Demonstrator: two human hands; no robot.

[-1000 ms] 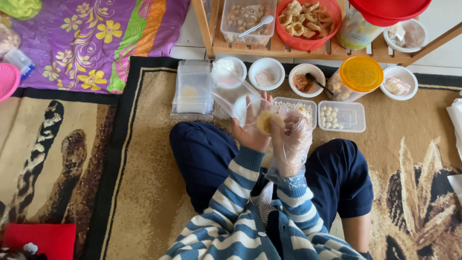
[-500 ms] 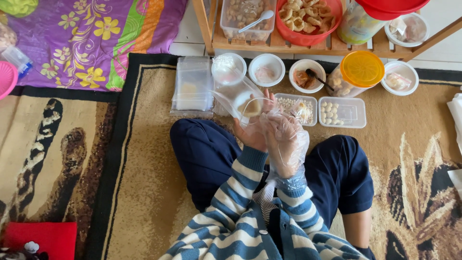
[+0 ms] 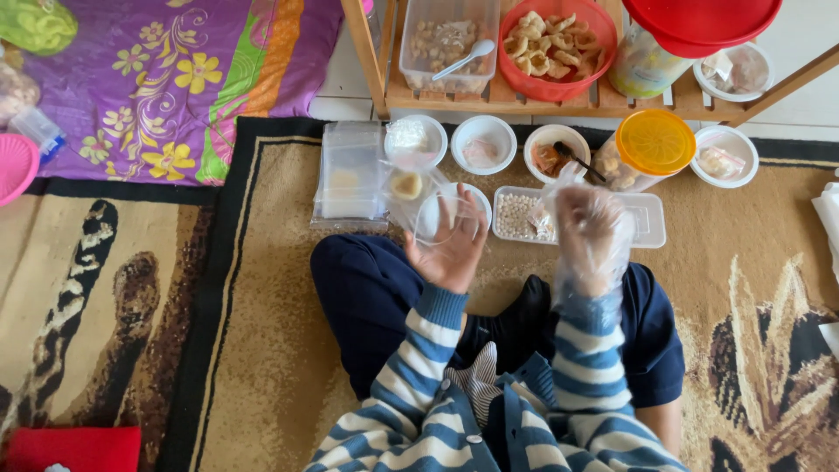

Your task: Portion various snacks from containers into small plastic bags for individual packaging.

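Clear plastic bag (image 3: 418, 199) in left hand (image 3: 452, 247), right hand (image 3: 587, 234) seemingly film-gloved.

Right hand (image 3: 587, 236): I see it blurred inside its clear glove.
Small tub (image 3: 441, 217): contents unreadable behind my left hand (image 3: 450, 249).
Red lid (image 3: 703, 19): cut off above.

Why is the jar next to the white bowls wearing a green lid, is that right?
Not quite: the jar beside the white bowls on the rug has an orange lid, not a green one. The head view shows it just beyond the right hand, which wears a clear plastic glove.
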